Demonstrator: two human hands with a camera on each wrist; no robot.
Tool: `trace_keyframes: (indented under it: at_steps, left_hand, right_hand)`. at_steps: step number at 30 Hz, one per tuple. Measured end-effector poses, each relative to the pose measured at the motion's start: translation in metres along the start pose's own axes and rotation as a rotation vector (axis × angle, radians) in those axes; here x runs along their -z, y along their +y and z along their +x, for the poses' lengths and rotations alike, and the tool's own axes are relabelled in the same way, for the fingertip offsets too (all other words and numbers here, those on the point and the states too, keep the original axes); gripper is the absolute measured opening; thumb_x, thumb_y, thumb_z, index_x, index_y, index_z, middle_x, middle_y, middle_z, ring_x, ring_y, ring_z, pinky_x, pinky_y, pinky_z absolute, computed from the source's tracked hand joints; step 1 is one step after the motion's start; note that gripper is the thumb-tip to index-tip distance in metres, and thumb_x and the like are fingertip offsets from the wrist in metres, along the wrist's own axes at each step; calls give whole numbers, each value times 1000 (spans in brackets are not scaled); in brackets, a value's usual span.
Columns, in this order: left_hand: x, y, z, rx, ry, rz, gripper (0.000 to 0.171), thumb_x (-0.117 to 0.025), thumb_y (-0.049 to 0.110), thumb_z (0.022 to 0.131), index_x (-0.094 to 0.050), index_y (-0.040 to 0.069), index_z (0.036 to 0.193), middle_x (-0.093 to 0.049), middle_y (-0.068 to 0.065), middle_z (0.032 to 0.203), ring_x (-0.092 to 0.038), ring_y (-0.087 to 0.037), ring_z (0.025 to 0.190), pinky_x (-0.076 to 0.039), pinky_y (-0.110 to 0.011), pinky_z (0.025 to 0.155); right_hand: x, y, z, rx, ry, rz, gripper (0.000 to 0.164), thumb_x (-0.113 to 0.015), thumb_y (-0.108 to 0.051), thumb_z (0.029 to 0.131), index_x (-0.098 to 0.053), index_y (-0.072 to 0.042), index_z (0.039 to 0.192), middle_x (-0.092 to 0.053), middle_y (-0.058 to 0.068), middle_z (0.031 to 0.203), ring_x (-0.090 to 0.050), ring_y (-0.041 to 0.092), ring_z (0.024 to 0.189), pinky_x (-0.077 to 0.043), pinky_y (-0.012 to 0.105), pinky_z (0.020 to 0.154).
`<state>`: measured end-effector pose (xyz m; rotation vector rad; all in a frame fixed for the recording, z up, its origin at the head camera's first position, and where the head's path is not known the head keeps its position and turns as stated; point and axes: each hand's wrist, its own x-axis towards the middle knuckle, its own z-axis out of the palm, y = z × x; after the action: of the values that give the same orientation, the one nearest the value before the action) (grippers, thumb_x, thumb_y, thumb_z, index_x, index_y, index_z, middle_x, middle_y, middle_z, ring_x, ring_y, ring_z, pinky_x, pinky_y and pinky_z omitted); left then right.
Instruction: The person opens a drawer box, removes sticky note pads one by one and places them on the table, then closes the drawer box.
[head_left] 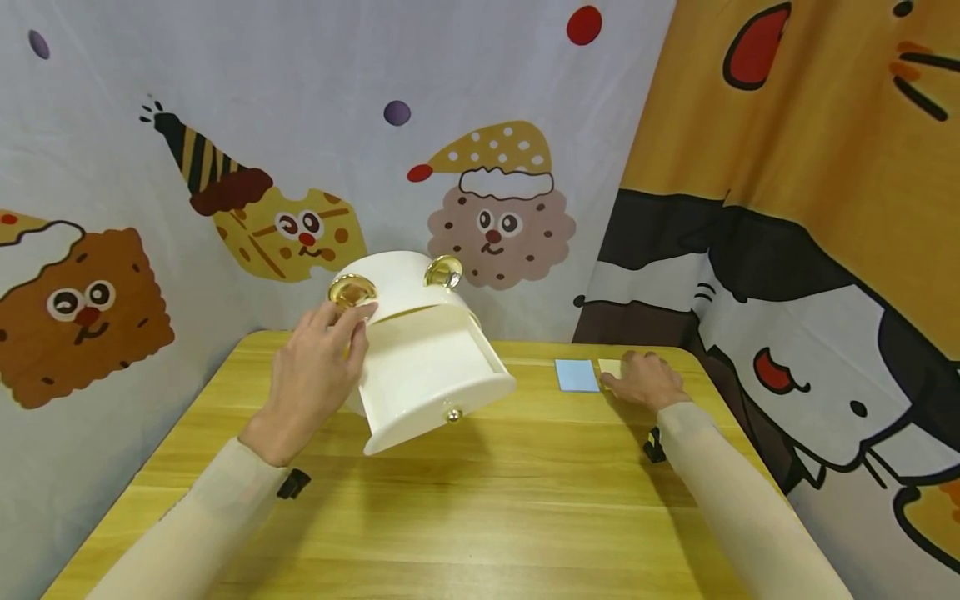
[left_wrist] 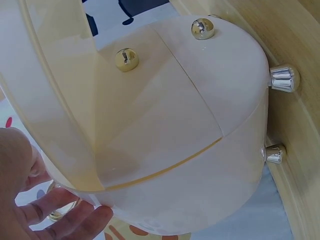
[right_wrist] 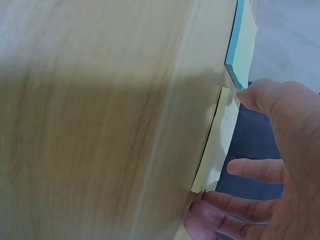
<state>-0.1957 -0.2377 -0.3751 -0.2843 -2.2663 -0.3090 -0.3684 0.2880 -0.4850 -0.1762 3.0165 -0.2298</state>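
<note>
A white clock-shaped box (head_left: 397,275) with gold bell-like pieces on top and several gold knobs stands tilted at the back of the table. Its drawer (head_left: 431,354), with a small gold knob, is pulled out and bare inside. My left hand (head_left: 318,367) grips the box's upper left edge beside one gold piece; in the left wrist view its fingers (left_wrist: 75,215) bend around the rim. At the right, my right hand (head_left: 645,379) reaches over a pale yellow sticky-note pad (right_wrist: 212,145), thumb near one end and fingertips at the other. Part of this pad is hidden.
A light blue sticky-note pad (head_left: 577,376) lies just left of the yellow one. Both are near the back edge of the wooden table (head_left: 480,517). Behind it hangs a white cloth (head_left: 300,67) with cartoon prints, and an orange patterned one (head_left: 705,125) on the right.
</note>
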Motion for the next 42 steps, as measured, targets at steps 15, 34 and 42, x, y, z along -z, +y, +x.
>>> trace_keyframes:
  at_steps: [15,34,42]
  left_hand:
    - [-5,5,2,-5,-31,-2,30,-64,17,105,-75,21,133,-62,-7,90,-49,-23,69,-38,-29,42]
    - [-3,2,2,-10,2,8,29,-62,18,106,-74,20,132,-62,-7,93,-50,-24,70,-38,-31,41]
    - [-1,2,0,-1,-2,14,29,-63,18,106,-75,21,132,-61,-6,92,-49,-24,70,-36,-30,41]
  right_hand:
    - [-1,7,-13,3,38,1,83,-60,-67,100,-54,-4,153,-56,36,139,-62,55,117,-55,58,68]
    - [12,-22,-35,83,209,21,70,-62,-61,101,-62,-8,146,-60,32,135,-67,51,107,-53,52,57]
    - [12,-32,-44,121,282,36,61,-66,-54,101,-65,-8,141,-63,30,129,-69,50,96,-52,50,53]
